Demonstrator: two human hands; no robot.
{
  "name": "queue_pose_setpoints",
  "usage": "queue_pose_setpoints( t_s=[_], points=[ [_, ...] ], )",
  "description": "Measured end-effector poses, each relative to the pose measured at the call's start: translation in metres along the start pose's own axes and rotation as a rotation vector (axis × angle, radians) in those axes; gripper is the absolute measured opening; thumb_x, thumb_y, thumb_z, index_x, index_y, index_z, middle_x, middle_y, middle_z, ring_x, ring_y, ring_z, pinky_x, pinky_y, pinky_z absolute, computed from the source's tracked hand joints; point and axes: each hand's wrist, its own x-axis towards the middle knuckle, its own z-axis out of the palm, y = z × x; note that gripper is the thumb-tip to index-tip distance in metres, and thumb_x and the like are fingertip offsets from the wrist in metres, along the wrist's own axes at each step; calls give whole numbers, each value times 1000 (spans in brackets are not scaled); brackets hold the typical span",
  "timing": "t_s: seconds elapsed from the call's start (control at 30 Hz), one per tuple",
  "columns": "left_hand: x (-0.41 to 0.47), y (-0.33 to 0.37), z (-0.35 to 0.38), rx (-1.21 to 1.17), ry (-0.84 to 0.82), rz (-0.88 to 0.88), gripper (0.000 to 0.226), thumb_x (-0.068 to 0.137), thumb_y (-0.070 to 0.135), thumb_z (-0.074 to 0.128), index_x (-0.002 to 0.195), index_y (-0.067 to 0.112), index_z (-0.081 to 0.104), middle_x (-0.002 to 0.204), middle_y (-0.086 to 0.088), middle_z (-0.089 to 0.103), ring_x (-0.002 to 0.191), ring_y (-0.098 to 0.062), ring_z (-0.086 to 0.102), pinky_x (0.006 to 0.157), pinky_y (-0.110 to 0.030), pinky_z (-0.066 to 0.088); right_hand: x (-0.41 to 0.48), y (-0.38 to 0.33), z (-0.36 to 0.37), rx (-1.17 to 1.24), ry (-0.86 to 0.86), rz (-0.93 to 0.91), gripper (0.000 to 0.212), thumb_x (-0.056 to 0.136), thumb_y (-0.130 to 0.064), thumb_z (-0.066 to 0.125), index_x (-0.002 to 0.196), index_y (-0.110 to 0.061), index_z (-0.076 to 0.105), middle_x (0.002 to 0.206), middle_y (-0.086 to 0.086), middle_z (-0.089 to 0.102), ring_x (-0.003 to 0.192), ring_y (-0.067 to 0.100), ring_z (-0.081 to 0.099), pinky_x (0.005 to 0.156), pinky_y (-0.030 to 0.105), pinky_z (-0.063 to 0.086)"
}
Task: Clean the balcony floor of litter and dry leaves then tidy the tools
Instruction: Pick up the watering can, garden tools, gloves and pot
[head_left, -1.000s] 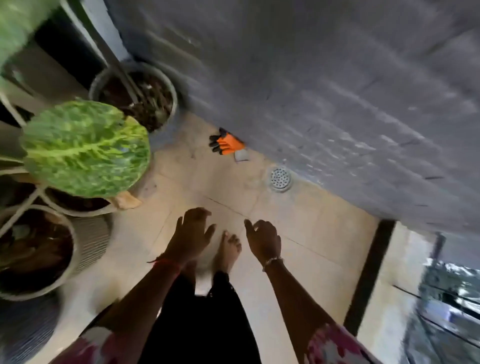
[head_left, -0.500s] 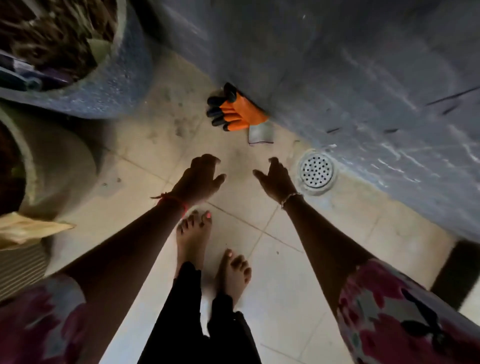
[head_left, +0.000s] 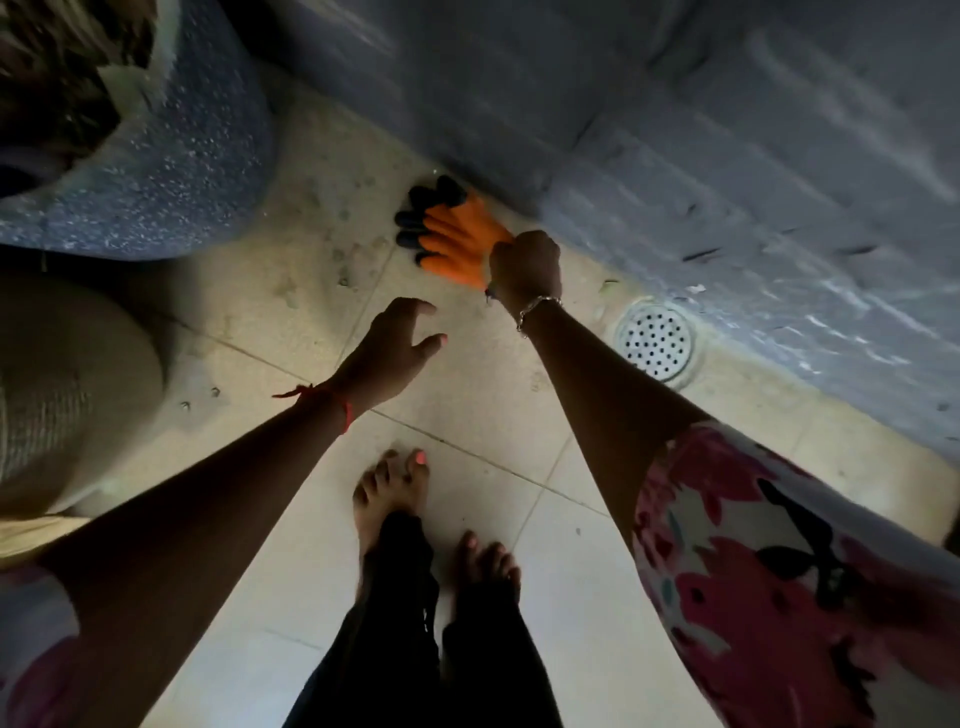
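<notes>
An orange work glove with black fingertips (head_left: 451, 236) lies on the pale tiled floor (head_left: 467, 395) against the foot of the grey wall. My right hand (head_left: 525, 265) is down on the glove's cuff end, fingers curled over it. My left hand (head_left: 395, 348) hovers over the tiles a little nearer to me, fingers loosely spread and holding nothing. Small bits of dirt and dry crumbs (head_left: 337, 265) dot the tiles to the left of the glove.
A speckled blue plant pot (head_left: 171, 171) stands at the upper left, a beige ribbed pot (head_left: 67, 384) below it. A round perforated floor drain (head_left: 655, 340) sits by the grey wall (head_left: 675, 130). My bare feet (head_left: 395, 493) stand on the tiles.
I have bent lower and closer to the wall. My right hand reached forward from mid-air onto the glove's cuff. My left hand stayed open, trailing behind.
</notes>
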Motion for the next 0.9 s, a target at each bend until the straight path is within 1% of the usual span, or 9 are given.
queue_pose_setpoints(
  t_s=[0.1,0.2,0.27,0.33,0.4,0.47,0.63,0.8,0.9],
  points=[
    [-21,36,-7,-352,32,-231,43,99,26,44,135,4,43,139,-13,46,128,-25,44,99,-25,33,-43,-9,-35,359,-193,45,24,89,-16,54,68,-9,61,53,-3,65,46,0,60,53,26,48],
    [-49,90,-26,-983,-101,-578,64,95,51,37,140,5,33,138,-16,47,125,-30,47,98,-47,39,-96,-21,-79,610,-363,6,29,67,-27,71,87,-5,73,82,12,73,73,25,70,74,36,56],
    [-79,131,-54,-1348,-152,-622,69,92,55,40,137,4,32,132,-18,50,119,-31,52,93,-52,41,-143,-36,-124,729,-378,15,35,59,-15,59,88,3,69,80,20,70,64,27,66,60,34,54],
    [-118,202,-102,-1477,-171,-563,39,94,38,48,120,9,47,117,-15,57,100,-27,60,84,-48,48,-198,-61,-190,722,-331,29,26,58,-14,51,77,-1,64,63,16,59,44,21,50,43,24,36],
    [-154,256,-144,-1387,-124,-473,11,94,20,50,99,13,58,100,-10,63,81,-19,64,69,-35,57,-252,-80,-244,678,-305,-32,23,65,-13,50,81,-3,63,69,13,58,57,23,53,55,30,43],
    [-170,278,-163,-1279,-186,-421,10,93,13,50,92,15,60,84,-4,70,76,-13,64,57,-24,57,-275,-83,-258,711,-300,-98,38,62,-9,53,92,14,59,80,20,59,72,30,56,71,40,46],
    [-317,423,-254,-1081,-123,-150,19,90,1,52,79,15,60,62,3,68,62,-7,63,56,-18,51,-441,-147,-395,782,-154,-173,46,61,-15,55,104,0,58,91,16,64,80,28,62,66,32,49],
    [-453,502,-290,-1090,-112,196,27,87,-5,53,109,11,59,85,2,72,76,-7,68,65,-19,55,-580,-162,-472,824,41,-360,10,91,-16,59,90,-7,63,84,11,66,77,22,60,73,37,49],
    [-532,518,-287,-1045,-165,329,42,86,-9,52,116,20,54,86,9,73,76,-6,69,58,-19,53,-646,-153,-494,856,111,-369,22,94,-11,52,76,-2,61,67,10,64,64,20,58,65,33,46]
  ],
)
